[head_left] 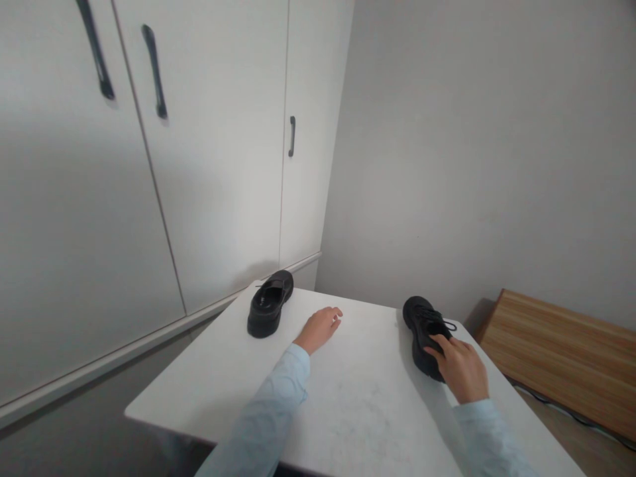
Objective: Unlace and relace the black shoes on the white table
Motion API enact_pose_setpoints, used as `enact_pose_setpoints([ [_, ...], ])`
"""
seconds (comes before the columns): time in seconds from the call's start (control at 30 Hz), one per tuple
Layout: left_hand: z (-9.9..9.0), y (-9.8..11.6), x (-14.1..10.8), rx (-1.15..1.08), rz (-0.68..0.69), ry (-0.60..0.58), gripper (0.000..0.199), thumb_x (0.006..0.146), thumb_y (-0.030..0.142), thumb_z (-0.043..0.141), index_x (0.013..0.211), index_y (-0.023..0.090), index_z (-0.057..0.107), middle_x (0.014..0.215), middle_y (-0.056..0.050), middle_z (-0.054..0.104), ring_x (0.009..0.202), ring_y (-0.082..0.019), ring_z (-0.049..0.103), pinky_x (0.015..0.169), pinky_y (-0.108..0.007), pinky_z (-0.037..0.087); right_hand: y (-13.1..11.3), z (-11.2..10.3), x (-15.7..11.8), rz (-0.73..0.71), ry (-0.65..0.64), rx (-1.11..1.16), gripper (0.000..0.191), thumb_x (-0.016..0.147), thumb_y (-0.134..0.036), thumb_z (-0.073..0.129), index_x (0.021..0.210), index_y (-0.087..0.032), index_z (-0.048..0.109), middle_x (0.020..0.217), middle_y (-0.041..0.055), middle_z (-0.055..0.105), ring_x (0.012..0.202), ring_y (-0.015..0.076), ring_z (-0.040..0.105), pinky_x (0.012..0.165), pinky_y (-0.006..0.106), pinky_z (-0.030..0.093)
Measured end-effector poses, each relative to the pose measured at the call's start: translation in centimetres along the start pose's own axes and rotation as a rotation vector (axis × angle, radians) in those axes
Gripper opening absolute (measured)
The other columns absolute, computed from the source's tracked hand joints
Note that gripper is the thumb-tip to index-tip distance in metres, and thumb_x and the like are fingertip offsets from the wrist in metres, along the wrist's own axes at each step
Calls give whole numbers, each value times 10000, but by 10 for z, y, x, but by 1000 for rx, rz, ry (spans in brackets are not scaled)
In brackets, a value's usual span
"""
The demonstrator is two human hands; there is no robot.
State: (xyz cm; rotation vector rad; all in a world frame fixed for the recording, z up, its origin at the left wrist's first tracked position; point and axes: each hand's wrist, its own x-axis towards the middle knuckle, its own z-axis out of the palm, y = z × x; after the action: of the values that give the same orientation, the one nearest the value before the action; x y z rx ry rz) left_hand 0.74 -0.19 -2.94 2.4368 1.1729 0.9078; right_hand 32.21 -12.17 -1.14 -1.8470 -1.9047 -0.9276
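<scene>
My right hand grips a black lace-up shoe by the rim of its opening, at the right side of the white table. The toe points toward the wall and a loose lace loop sticks out to the right. My left hand hovers over or rests on the middle of the table, fingers loosely bent and apart, with nothing in it. Left of that hand, a second black lace-up shoe stands upright near the far left corner, its heel toward me.
White cabinet doors with dark handles rise along the left. A grey wall stands behind the table. To the right, beyond the table edge, is a wood-grain panel with a dark cable below it.
</scene>
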Motion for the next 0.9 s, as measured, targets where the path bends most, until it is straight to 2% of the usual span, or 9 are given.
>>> enact_pose_setpoints([
  [0.2,2,-2,1,18,1,2,225,873,219,426,1005,187,605,909,-56,635,823,-167,591,776,-269,441,41,23,-19,-6,6,-37,348,878,-408,407,902,-171,661,676,78,646,676,240,618,697,337,445],
  [0.33,3,-3,1,41,-9,6,220,873,222,429,1007,199,602,916,-45,634,838,-161,591,785,-262,440,60,37,-30,3,-5,-6,355,868,-415,398,896,-176,659,672,79,646,665,239,623,676,334,459],
  [0.47,1,-2,0,45,-6,-1,221,878,229,421,993,198,607,917,-45,641,845,-162,595,792,-262,443,72,41,-35,54,-47,27,329,848,-410,416,920,-188,648,721,84,661,640,238,627,620,329,465],
  [0.6,-2,0,-1,50,-10,-7,230,883,232,409,974,194,616,917,-46,647,857,-162,597,802,-264,442,73,37,-34,93,-87,35,297,831,-385,456,944,-176,634,759,98,677,711,256,649,647,336,474],
  [0.7,-4,2,-1,60,-16,-15,234,886,230,404,974,191,618,926,-47,648,864,-158,598,810,-261,438,70,31,-29,135,-194,13,268,818,-350,502,990,-175,611,766,97,685,709,256,653,620,328,468],
  [0.83,-9,6,-1,116,-38,-24,235,894,230,396,961,197,619,932,-44,646,871,-158,597,802,-262,432,61,18,-15,135,-352,-44,233,779,-207,565,1005,-156,591,795,105,694,728,249,652,626,314,459],
  [0.9,-13,8,-1,179,-62,-18,235,899,225,390,950,200,618,931,-46,641,887,-164,589,799,-269,424,50,10,-7,108,-349,-103,231,749,-156,591,979,-143,603,848,125,694,790,276,643,657,336,458],
])
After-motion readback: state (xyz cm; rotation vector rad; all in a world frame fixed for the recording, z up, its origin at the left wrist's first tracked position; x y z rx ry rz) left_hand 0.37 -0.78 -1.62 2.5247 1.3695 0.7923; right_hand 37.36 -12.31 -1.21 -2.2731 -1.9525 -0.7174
